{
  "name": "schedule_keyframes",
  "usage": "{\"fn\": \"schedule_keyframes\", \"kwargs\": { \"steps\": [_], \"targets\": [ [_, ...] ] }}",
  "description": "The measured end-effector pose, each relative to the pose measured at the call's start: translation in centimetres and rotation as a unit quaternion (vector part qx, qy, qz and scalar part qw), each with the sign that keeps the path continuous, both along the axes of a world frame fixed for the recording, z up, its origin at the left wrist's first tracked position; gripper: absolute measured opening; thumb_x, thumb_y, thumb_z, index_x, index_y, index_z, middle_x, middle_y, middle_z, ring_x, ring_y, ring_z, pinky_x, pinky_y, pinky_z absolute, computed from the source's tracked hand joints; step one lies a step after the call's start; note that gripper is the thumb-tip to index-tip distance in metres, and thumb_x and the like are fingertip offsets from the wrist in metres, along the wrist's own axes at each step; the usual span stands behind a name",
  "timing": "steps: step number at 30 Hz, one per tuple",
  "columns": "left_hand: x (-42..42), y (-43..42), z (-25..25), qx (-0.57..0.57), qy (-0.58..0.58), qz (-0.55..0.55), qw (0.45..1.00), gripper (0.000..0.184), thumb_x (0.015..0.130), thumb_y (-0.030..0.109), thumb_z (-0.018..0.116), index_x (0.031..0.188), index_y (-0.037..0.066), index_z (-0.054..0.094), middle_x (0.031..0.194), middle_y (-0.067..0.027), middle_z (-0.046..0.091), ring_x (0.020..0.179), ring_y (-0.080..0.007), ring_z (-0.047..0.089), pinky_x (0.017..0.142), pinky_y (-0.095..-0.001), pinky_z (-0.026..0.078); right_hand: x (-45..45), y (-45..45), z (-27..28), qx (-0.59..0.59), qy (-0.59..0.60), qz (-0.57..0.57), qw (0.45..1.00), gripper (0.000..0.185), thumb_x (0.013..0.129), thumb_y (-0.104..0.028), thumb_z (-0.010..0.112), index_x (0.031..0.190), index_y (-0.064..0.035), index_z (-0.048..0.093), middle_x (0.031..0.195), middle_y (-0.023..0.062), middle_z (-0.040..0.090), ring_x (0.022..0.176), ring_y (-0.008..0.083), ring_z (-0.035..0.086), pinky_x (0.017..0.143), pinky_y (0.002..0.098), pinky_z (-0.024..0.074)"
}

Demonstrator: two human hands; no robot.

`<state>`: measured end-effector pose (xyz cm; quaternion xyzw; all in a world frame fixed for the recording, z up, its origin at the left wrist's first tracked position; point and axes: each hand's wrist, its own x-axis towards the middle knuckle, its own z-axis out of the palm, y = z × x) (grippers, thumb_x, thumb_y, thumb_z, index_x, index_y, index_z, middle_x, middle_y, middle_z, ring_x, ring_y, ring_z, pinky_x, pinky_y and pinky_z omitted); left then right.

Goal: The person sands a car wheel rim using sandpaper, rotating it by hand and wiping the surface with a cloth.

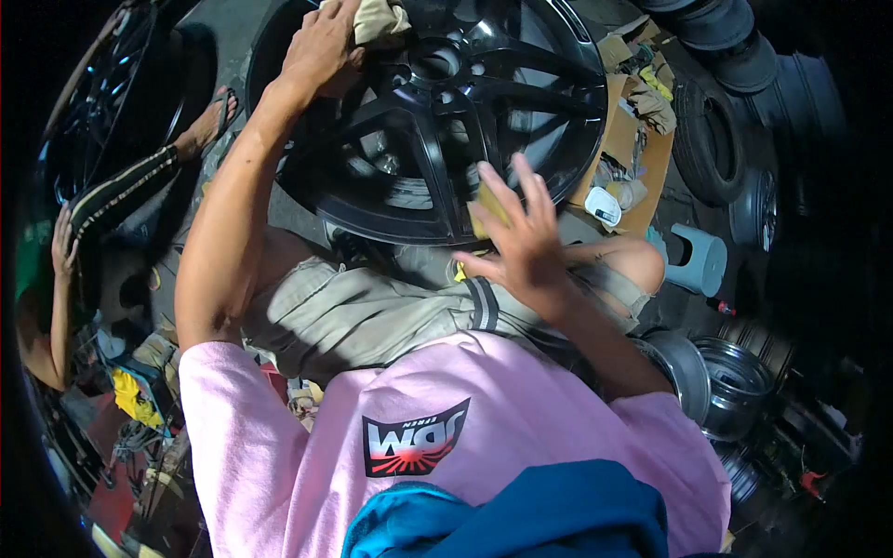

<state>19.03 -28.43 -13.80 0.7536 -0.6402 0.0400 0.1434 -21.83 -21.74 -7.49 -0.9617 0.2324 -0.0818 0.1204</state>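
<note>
Bunched bright-blue cloth (521, 507) lay nearest the camera, across the front of a pale-pink cotton T-shirt (549, 409). Beyond it, directly ahead of the lap, stood a glossy black metal wheel (423, 121) with broad spokes, its near rim just before the grey-green fabric shorts (372, 302). Being round, it showed no long axis, but one pair of spokes ran from the hub toward the person. To its right was an open-topped brown cardboard box (659, 177).

Blurred, the right hand (530, 246) hung over the near right part of the rim, fingers splayed wide, the nearer hand to those spokes' outer ends. On the far left of the rim, past the hub's level, was the left hand (321, 51), fingers bent.

On the shirt, a black-and-red printed badge (416, 437) read "JDM", upside down; its smaller line was uncertain. Within the left fingers was a crumpled tan cloth (381, 22). Just left of the right palm sat a small yellow pad (487, 212); whether gripped or merely pressed, I could not tell. Labelling on the white plastic lid (603, 206) in the box was too small to read.
</note>
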Motion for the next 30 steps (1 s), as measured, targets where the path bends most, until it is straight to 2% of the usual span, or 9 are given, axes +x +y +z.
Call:
{"fn": "schedule_keyframes", "kwargs": {
  "steps": [5, 9, 13, 21, 22, 25, 26, 29, 30],
  "targets": [
    [-0.2, -0.3, -0.6, -0.011, -0.024, -0.03, 0.999, 0.089, 0.076, 0.018, 0.086, 0.151, -0.001, 0.042, 0.157, -0.0281, 0.045, 0.139, -0.0465, 0.047, 0.117, -0.0504, 0.041, -0.9, -0.8, 0.5, -0.012, 0.023, 0.013, 1.0, 0.061, 0.066, -0.035, 0.094, 0.116, -0.0078, 0.073, 0.168, 0.0133, 0.036, 0.157, 0.0448, 0.026, 0.126, 0.0608, 0.0288],
    [0.3, 0.1, -0.5, -0.025, -0.021, -0.022, 0.999, 0.089, 0.077, 0.018, 0.086, 0.151, -0.001, 0.042, 0.158, -0.0287, 0.044, 0.14, -0.047, 0.045, 0.117, -0.0499, 0.041, 3.1, -0.1, -0.6, -0.007, 0.114, 0.006, 0.993, 0.059, 0.068, -0.033, 0.094, 0.115, -0.005, 0.072, 0.169, 0.0173, 0.033, 0.159, 0.0457, 0.022, 0.126, 0.0608, 0.027],
    [-0.2, 0.1, -0.5, -0.002, 0.007, -0.021, 1.0, 0.087, 0.076, 0.018, 0.086, 0.15, -0.001, 0.043, 0.156, -0.0291, 0.045, 0.141, -0.0475, 0.044, 0.116, -0.0513, 0.042, -0.5, 1.9, 0.9, 0.048, -0.017, 0.001, 0.999, 0.053, 0.071, -0.028, 0.092, 0.116, -0.0042, 0.075, 0.168, 0.0138, 0.036, 0.158, 0.0485, 0.022, 0.125, 0.0618, 0.0283],
    [-0.1, 0.0, -0.7, -0.033, -0.024, -0.011, 0.999, 0.082, 0.075, 0.014, 0.084, 0.146, 0.003, 0.045, 0.147, -0.0293, 0.051, 0.128, -0.0494, 0.052, 0.104, -0.053, 0.052, 3.0, 1.7, -0.8, 0.013, 0.08, -0.035, 0.996, 0.055, 0.073, -0.017, 0.088, 0.122, 0.0005, 0.071, 0.165, 0.0167, 0.037, 0.158, 0.0465, 0.023, 0.125, 0.0621, 0.0299],
    [4.0, -1.1, -4.7, -0.058, -0.047, -0.069, 0.995, 0.083, 0.088, 0.031, 0.082, 0.156, 0.007, 0.04, 0.15, -0.0225, 0.055, 0.128, -0.0483, 0.058, 0.109, -0.0525, 0.049, 2.2, 2.3, -0.8, 0.003, 0.017, -0.039, 0.999, 0.051, 0.073, -0.017, 0.087, 0.118, 0.0021, 0.072, 0.156, 0.0146, 0.048, 0.156, 0.0433, 0.029, 0.125, 0.0603, 0.0299],
    [2.3, -0.4, -3.5, -0.044, -0.002, -0.039, 0.998, 0.081, 0.086, 0.021, 0.079, 0.157, 0.01, 0.041, 0.161, -0.0156, 0.043, 0.133, -0.0471, 0.05, 0.114, -0.0508, 0.046, -0.9, 3.5, 0.7, 0.078, -0.031, -0.011, 0.996, 0.045, 0.076, -0.009, 0.085, 0.119, -0.0011, 0.073, 0.152, 0.0145, 0.053, 0.156, 0.0432, 0.031, 0.124, 0.0615, 0.0319],
    [-0.2, 0.1, -0.1, 0.022, 0.005, -0.016, 1.0, 0.079, 0.088, 0.019, 0.077, 0.157, 0.01, 0.041, 0.158, -0.0176, 0.046, 0.133, -0.0468, 0.051, 0.114, -0.0507, 0.046, -1.6, 3.7, 1.1, 0.085, -0.075, -0.003, 0.994, 0.043, 0.077, -0.009, 0.081, 0.119, -0.0024, 0.074, 0.141, 0.0111, 0.059, 0.148, 0.0371, 0.042, 0.122, 0.057, 0.035],
    [1.0, -0.2, -1.3, -0.029, -0.011, -0.045, 0.999, 0.076, 0.086, 0.024, 0.082, 0.151, 0.015, 0.043, 0.149, -0.0154, 0.052, 0.127, -0.0496, 0.054, 0.102, -0.0536, 0.055, -2.4, 3.7, 0.9, 0.058, -0.105, -0.067, 0.991, 0.04, 0.082, -0.009, 0.08, 0.121, -0.0054, 0.074, 0.127, 0.0072, 0.066, 0.13, 0.0311, 0.058, 0.112, 0.0511, 0.0442],
    [1.0, -0.2, -1.5, -0.027, -0.011, -0.048, 0.998, 0.076, 0.086, 0.024, 0.082, 0.151, 0.015, 0.043, 0.149, -0.0154, 0.052, 0.127, -0.0496, 0.054, 0.102, -0.0536, 0.055, -1.7, 2.7, 2.1, 0.075, -0.118, -0.101, 0.985, 0.037, 0.087, -0.009, 0.078, 0.123, -0.0055, 0.074, 0.113, 0.0061, 0.069, 0.104, 0.0287, 0.067, 0.097, 0.0457, 0.0499]
  ]
}}
